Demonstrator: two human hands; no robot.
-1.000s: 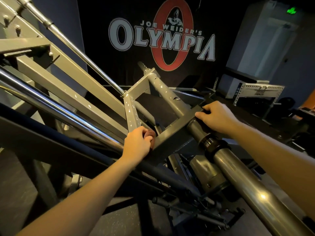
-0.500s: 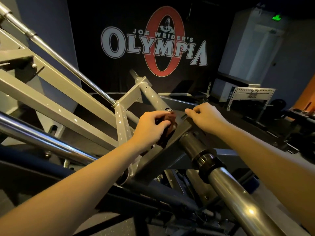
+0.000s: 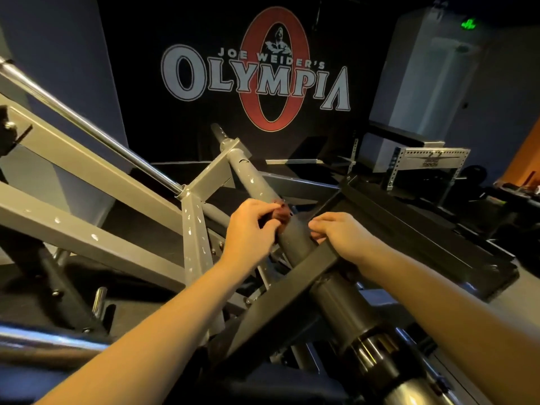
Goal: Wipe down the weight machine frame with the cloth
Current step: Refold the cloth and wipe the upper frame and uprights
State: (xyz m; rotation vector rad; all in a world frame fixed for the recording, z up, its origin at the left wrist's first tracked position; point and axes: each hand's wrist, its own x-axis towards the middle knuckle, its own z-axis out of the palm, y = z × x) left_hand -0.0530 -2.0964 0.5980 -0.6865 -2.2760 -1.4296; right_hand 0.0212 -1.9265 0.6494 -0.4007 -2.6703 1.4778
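Observation:
The grey weight machine frame (image 3: 122, 182) fills the left and centre, with a round grey tube (image 3: 254, 182) running up the middle and a dark crossbar (image 3: 292, 290) across it. My left hand (image 3: 251, 232) grips a small dark reddish cloth (image 3: 281, 215) and holds it against the tube's left side. Most of the cloth is hidden under my fingers. On the tube's right side, just above the crossbar, my right hand (image 3: 344, 235) holds on with curled fingers.
A chrome guide rod (image 3: 96, 127) slants along the upper left, and a thick chrome bar (image 3: 409, 384) exits bottom right. A dark platform (image 3: 423, 229) lies to the right. A perforated rack (image 3: 429, 162) and a white cabinet (image 3: 423, 83) stand behind. A banner (image 3: 257, 80) hangs on the wall.
My left hand has carried the cloth from the crossbar's lower end up onto the round tube. My right hand has slid up the tube, from below the crossbar to above it.

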